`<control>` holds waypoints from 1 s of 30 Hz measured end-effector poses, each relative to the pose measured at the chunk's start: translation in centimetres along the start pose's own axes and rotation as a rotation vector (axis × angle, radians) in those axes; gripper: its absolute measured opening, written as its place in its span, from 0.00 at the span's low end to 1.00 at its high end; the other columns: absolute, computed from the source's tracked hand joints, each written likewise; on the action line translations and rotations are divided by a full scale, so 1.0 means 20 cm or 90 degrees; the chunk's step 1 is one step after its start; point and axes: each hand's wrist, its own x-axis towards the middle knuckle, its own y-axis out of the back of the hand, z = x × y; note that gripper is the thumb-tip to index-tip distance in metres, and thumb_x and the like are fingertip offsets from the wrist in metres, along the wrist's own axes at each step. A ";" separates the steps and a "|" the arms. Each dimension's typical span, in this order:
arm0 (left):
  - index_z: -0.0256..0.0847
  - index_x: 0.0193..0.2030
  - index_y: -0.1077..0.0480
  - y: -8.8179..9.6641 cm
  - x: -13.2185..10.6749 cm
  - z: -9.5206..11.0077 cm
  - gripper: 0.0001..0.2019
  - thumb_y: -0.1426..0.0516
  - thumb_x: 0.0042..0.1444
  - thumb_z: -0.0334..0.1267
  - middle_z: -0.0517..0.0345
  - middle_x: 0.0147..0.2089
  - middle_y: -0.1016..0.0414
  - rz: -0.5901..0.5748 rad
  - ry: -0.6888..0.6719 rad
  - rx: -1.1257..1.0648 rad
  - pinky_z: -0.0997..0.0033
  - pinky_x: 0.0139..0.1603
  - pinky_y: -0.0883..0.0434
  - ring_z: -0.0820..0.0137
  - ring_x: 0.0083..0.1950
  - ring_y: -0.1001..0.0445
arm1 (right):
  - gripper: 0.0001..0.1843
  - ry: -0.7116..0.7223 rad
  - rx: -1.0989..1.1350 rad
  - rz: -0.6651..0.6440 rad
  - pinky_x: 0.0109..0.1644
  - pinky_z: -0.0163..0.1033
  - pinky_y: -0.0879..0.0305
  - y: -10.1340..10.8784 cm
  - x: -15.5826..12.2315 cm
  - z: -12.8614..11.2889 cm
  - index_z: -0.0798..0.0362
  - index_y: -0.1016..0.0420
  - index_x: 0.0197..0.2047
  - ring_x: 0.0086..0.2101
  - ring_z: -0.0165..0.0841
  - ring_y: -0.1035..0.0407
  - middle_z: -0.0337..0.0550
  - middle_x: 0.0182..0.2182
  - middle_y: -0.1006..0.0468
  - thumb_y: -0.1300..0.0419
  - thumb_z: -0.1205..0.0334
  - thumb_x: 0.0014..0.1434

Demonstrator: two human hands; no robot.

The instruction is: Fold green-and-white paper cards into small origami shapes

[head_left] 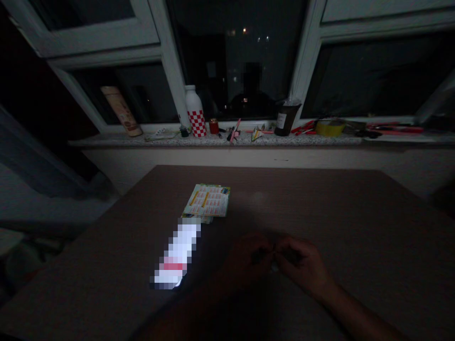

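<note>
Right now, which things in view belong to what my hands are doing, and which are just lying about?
In use:
left hand
right hand
small pale item at their fingertips, too dark to identify

Seemingly just lying about:
printed sheets
lit phone
checkered bottle
lidded cup on the sill

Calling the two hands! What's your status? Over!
Left hand and right hand pinching, close together. Small thing between them, too dark to name. Phone and cards off to the left, clear of both hands. Over.
</note>
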 end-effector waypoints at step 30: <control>0.37 0.30 0.30 0.00 0.05 -0.06 0.08 0.43 0.51 0.41 0.61 0.27 0.31 0.177 0.316 -0.349 0.73 0.33 0.36 0.72 0.30 0.32 | 0.11 0.146 -0.014 0.027 0.41 0.37 0.30 0.01 0.01 0.09 0.49 0.23 0.41 0.39 0.35 0.27 0.46 0.39 0.24 0.41 0.70 0.56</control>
